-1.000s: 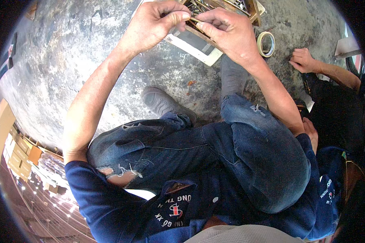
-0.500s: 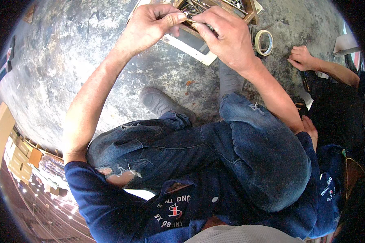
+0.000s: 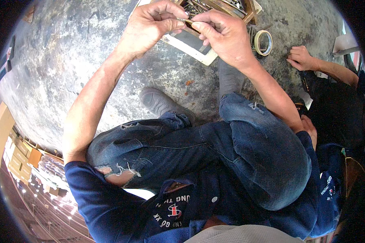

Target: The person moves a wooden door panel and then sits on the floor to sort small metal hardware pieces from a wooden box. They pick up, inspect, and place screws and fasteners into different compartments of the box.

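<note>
Up at the top of the view, a thin, brass-toned metal rod [image 3: 187, 20] spans the small gap between my hands. One end is pinched by the thumb and fingertips of my left hand [image 3: 152, 28]. At its other end, the thumb and index finger of my right hand [image 3: 227, 36] close on it, the other fingers curled beneath. Its exact kind is too small to make out. Just behind my hands stands a wooden box [image 3: 252, 15] with compartments full of thin metal pieces [image 3: 195, 7], partly hidden by my fingers.
Under the box lies a flat white-edged panel [image 3: 192, 52]. A roll of pale tape [image 3: 263, 43] rests right of it on the stained concrete floor [image 3: 81, 52]. My grey shoe [image 3: 162, 101] is below. Another person's hand [image 3: 302, 58] is at the right; cardboard boxes [image 3: 20, 160] stand far left.
My left fingers have shifted their pinch, with the index finger now stretched along the rod. My right hand has turned slightly, showing more of its curled fingers. The other person's hand barely moved.
</note>
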Demonstrator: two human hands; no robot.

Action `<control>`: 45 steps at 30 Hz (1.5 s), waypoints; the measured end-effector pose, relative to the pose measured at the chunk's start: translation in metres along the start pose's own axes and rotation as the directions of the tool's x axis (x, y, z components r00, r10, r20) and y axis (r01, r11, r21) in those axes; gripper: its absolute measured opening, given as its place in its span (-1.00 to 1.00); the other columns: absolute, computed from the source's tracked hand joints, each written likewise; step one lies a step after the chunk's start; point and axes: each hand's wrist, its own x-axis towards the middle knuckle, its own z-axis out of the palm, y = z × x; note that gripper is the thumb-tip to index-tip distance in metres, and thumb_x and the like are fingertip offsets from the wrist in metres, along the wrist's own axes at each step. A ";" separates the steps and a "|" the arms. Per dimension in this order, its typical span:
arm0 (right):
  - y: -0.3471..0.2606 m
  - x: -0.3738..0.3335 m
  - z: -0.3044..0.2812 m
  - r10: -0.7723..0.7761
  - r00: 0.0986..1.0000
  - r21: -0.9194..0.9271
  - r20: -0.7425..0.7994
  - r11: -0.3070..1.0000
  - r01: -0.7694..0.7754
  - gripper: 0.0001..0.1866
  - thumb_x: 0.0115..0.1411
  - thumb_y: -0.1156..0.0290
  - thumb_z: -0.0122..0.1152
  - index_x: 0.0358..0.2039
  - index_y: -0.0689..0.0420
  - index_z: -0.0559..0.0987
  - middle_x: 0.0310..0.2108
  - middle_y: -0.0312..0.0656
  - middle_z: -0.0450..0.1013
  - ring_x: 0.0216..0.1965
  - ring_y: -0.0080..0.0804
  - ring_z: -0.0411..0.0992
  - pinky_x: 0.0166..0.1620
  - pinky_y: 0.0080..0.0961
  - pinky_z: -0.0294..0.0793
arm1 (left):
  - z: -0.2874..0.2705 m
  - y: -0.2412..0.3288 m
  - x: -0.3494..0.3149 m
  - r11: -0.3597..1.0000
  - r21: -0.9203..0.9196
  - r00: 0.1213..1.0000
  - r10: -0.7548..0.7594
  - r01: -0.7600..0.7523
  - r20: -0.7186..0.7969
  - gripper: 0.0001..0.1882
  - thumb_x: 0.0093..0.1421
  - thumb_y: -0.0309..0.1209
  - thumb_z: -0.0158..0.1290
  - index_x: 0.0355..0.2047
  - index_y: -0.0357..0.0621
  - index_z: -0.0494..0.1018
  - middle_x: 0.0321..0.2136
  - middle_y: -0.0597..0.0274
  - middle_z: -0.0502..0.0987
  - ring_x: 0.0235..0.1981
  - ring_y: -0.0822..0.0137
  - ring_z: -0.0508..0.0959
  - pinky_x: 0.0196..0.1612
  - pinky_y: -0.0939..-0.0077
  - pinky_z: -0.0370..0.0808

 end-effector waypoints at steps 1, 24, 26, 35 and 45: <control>0.000 -0.001 0.001 0.081 0.997 0.100 0.011 0.992 -0.082 -0.85 0.18 0.40 0.26 -0.29 0.20 0.62 -0.44 -0.21 0.54 -0.49 -0.52 0.53 -0.41 -0.53 0.48 | -0.001 0.002 0.000 0.998 0.055 0.999 0.038 -0.038 0.002 -0.81 0.24 -0.44 0.13 -0.17 -0.25 0.50 -0.31 0.22 0.57 -0.29 0.38 0.58 -0.21 0.47 0.58; 0.002 -0.004 0.005 0.031 0.998 0.143 -0.046 0.989 -0.024 -0.86 0.20 0.41 0.25 -0.29 0.20 0.61 -0.48 -0.21 0.53 -0.54 -0.54 0.51 -0.47 -0.55 0.45 | 0.003 0.029 0.001 0.962 0.272 1.000 -0.013 0.017 -0.014 -0.72 0.31 -0.34 0.04 -0.06 -0.23 0.47 -0.29 0.20 0.54 -0.23 0.44 0.54 -0.21 0.51 0.51; 0.002 -0.005 0.005 0.021 0.999 0.134 -0.036 0.991 -0.016 -0.86 0.20 0.41 0.24 -0.29 0.20 0.61 -0.48 -0.21 0.54 -0.54 -0.54 0.51 -0.47 -0.55 0.45 | -0.003 0.036 0.004 0.751 0.503 0.887 -0.454 0.428 -0.078 -0.72 0.29 -0.48 0.03 0.01 -0.23 0.43 -0.17 0.20 0.50 -0.13 0.44 0.51 -0.10 0.49 0.50; 0.003 -0.007 0.006 0.039 0.999 0.186 -0.018 0.982 -0.035 -0.86 0.22 0.42 0.21 -0.29 0.23 0.61 -0.49 -0.23 0.53 -0.56 -0.56 0.49 -0.48 -0.58 0.47 | 0.006 0.045 0.003 0.695 0.554 0.844 -0.536 0.459 -0.027 -0.63 0.26 -0.42 0.09 0.07 -0.15 0.40 -0.07 0.19 0.47 -0.03 0.44 0.47 -0.05 0.50 0.47; 0.001 -0.008 0.000 0.111 0.992 0.317 0.059 0.940 -0.124 -0.87 0.29 0.49 0.13 -0.21 0.25 0.55 -0.47 -0.26 0.50 -0.49 -0.63 0.47 -0.44 -0.66 0.50 | 0.011 0.032 0.000 0.945 0.308 0.990 0.132 -0.111 -0.046 -0.72 0.24 -0.24 0.13 -0.15 -0.16 0.56 -0.46 0.26 0.52 -0.41 0.44 0.54 -0.34 0.49 0.48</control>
